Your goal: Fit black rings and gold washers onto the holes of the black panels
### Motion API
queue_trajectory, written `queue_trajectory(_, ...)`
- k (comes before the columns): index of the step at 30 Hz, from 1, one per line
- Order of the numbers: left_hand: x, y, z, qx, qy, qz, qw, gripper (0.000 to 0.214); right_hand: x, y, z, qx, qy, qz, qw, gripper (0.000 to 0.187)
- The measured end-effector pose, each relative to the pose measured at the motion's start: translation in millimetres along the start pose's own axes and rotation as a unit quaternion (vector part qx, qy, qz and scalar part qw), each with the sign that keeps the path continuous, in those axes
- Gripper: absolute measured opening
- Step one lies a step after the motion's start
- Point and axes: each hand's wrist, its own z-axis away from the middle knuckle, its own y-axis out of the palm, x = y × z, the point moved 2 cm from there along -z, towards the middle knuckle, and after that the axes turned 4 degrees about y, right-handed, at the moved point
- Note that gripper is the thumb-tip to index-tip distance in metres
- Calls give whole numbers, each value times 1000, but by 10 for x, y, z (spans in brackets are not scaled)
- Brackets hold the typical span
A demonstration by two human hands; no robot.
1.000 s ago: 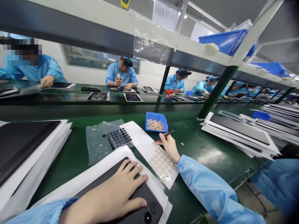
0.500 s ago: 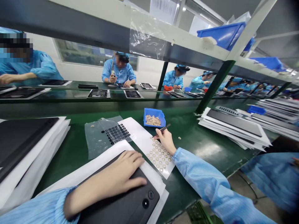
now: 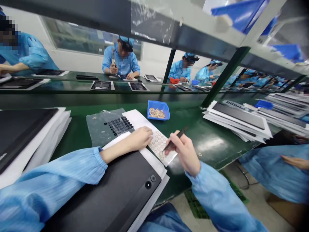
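Observation:
My right hand (image 3: 184, 146) grips dark tweezers (image 3: 172, 140), their tips down at the lower part of a white sheet (image 3: 135, 117). Rows of small tan rings (image 3: 158, 143) lie on that sheet. My left hand (image 3: 141, 138) is on the sheet's left side beside the rings, its fingers curled and the fingertips hidden. Below my left forearm lies a black tablet-like panel (image 3: 116, 190) with two round camera openings, on white padding sheets (image 3: 158, 164). A clear plastic film (image 3: 96, 129) with rows of black rings (image 3: 119, 125) is left of the white sheet.
A blue bin (image 3: 158, 104) of tan rings stands behind the sheet. One loose ring (image 3: 200, 154) lies on the green bench (image 3: 212, 135). Stacks of padded panels sit at left (image 3: 24, 135) and right (image 3: 238, 117). A green post (image 3: 224, 77) holds the overhead shelf. Co-workers sit opposite.
My left hand has moved from flat on the black panel forward to the white sheet, its fingers now curled. My right hand brought the tweezers nearer, to the sheet's lower end. The view has tilted down.

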Motion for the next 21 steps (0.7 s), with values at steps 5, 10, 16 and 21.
queue_trajectory(5,-461,-80,543,7,-6,5,1000,30,-151,234,795,21,72,-145,987,34)
queue_trajectory(10,-863,-58,1233,37,29,-89,995,28,-353,347,925,-55,50,-198,977,31)
queue_trajectory(16,-963,-13,1286,111,87,-156,978,45,-380,330,957,-44,37,-192,980,24)
queue_trajectory(21,-944,-18,1216,91,103,-194,971,46,-372,330,970,-41,33,-186,981,21)
